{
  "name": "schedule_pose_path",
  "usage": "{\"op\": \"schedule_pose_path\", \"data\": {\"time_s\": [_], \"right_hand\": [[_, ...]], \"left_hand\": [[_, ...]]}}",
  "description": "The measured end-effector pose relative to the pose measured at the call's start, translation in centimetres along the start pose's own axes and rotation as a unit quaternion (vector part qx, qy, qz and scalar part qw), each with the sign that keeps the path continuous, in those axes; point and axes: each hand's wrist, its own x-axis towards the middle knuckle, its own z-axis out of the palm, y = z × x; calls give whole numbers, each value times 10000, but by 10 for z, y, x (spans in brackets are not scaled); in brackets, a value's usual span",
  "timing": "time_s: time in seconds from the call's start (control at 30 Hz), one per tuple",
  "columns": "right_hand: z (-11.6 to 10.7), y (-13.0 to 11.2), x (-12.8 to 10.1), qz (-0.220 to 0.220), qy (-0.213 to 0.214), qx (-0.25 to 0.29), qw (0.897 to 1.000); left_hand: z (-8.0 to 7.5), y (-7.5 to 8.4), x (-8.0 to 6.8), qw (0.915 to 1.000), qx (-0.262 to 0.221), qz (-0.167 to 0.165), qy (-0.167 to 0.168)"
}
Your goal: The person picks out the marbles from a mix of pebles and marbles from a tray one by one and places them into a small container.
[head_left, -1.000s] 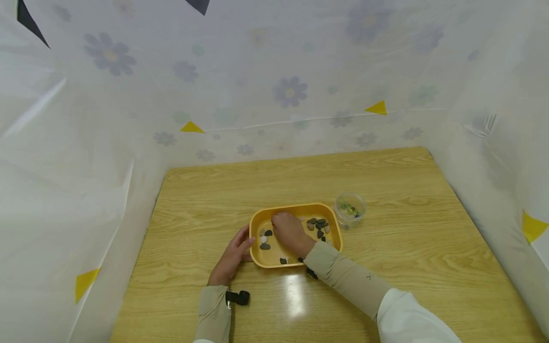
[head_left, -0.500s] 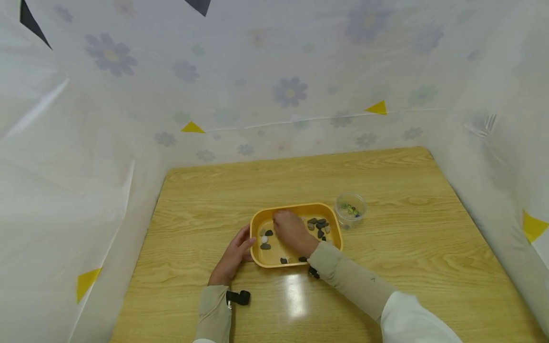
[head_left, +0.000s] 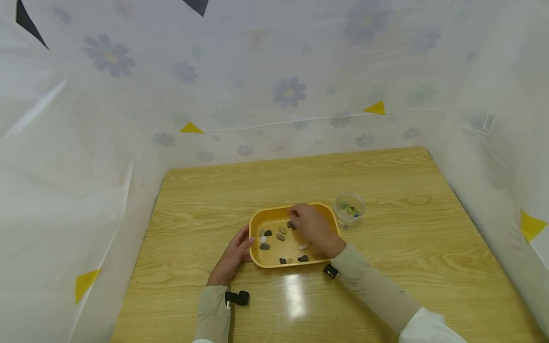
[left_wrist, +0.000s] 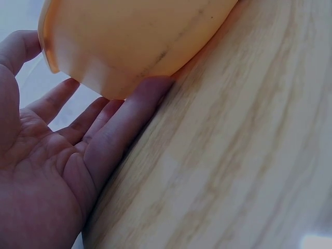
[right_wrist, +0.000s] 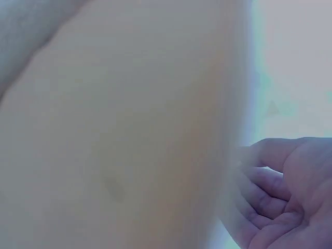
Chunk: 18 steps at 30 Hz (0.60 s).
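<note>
A yellow tray (head_left: 270, 263) stands on the table with pebbles lying inside. My left hand (head_left: 233, 253) holds its left end, the thumb at the rim and the fingers against the outer wall, as the left wrist view also shows. Over the tray's far right part, my right hand (head_left: 315, 227) reaches in with bent fingers. Dark pebbles (head_left: 291, 224) lie just below its fingertips; whether it pinches anything is hidden. Two tan pebbles (head_left: 280, 237) lie near the middle, a white pebble (head_left: 263, 239) among grey ones at left, and a dark pebble (head_left: 302, 258) near the front wall.
Close to the tray's right end stands a clear round tub (head_left: 349, 207) with green and yellow glass pieces in it. White flowered sheeting (head_left: 289, 93) encloses the wooden table (head_left: 386, 190) at the back and sides.
My right hand has moved to the right inside the tray, uncovering the tan pebbles in the middle and now covering those at the right. My left hand has stayed at the tray's left end.
</note>
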Motion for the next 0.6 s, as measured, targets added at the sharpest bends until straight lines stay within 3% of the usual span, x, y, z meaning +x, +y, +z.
{"op": "schedule_pose_path", "data": {"time_s": [0.2, 0.43, 0.6], "right_hand": [[-29, 5, -6, 87, 310, -19, 9995], [-61, 24, -18, 338, 314, 84, 9989], [-81, 43, -29, 385, 472, -170, 9980]], "left_hand": [[-1, 0, 1, 10000, -36, -4, -90], [0, 1, 0, 9999, 11, 35, -118], [0, 0, 1, 10000, -24, 3, -65]]}}
